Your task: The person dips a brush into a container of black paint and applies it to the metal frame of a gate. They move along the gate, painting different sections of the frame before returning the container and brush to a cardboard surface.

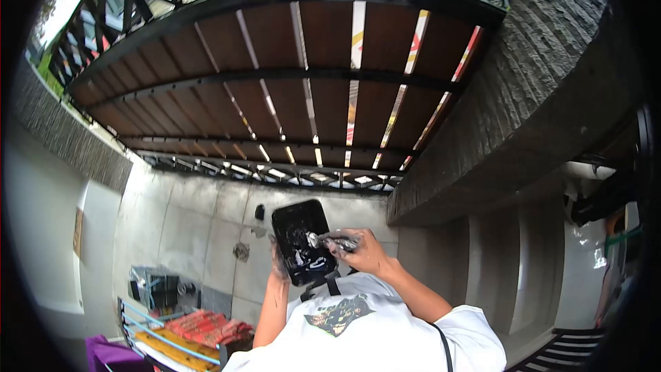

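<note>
The left hand [279, 263] grips the near left edge of a black tray [296, 224], fingers closed under it. The right hand [366, 251] is clamped on a paint-smeared brush [332, 240], whose tip lies in the tray. The hands are close but apart. Just below them a white shirt [392, 334] carries a dark print [339, 313]; any lettering on it is too small to read.

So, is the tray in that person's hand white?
No, the tray held by the left hand is black, with pale smears where the brush touches.
</note>
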Demonstrator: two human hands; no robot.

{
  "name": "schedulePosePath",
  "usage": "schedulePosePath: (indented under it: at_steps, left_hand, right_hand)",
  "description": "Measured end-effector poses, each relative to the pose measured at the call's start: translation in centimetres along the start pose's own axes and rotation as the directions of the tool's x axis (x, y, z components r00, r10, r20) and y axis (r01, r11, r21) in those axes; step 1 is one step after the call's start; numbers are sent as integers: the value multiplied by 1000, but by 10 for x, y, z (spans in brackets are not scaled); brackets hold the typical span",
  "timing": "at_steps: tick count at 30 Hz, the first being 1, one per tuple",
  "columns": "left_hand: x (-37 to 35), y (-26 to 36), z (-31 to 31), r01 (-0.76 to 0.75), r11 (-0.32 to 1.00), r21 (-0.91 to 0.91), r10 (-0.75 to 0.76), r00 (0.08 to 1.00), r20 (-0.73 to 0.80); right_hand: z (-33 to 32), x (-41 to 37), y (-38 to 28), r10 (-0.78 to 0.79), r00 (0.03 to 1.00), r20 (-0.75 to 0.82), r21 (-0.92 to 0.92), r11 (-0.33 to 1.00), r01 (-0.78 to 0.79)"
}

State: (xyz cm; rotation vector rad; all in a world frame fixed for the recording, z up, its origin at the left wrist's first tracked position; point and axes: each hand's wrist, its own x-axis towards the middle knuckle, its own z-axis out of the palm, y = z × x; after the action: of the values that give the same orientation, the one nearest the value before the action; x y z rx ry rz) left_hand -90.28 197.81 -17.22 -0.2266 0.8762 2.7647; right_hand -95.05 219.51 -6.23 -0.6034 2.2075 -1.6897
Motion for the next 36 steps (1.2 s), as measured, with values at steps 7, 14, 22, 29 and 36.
schedulePosePath:
  at_steps: [7,14,22,29,36]
  left_hand:
    - [97,28,17,-47,998,51,46,999,10]
    - [201,48,62,-73,991,111,72,997,11]
    - [267,43,98,-118,985,125,125,991,-51]
    - [290,43,107,-101,990,99,107,992,-63]
    - [282,70,94,-74,993,94,75,997,-7]
  right_hand:
    - [-102,48,11,-299,628,-719,-113,941,318]
    - [-238,152,-26,-194,161,-968,-10,667,745]
    - [-296,215,-30,-720,150,-677,-538,624,568]
    - [-314,204,-3,-644,-327,-691,-717,557,418]
    - [-252,242,-21,-821,106,-561,-741,555,376]
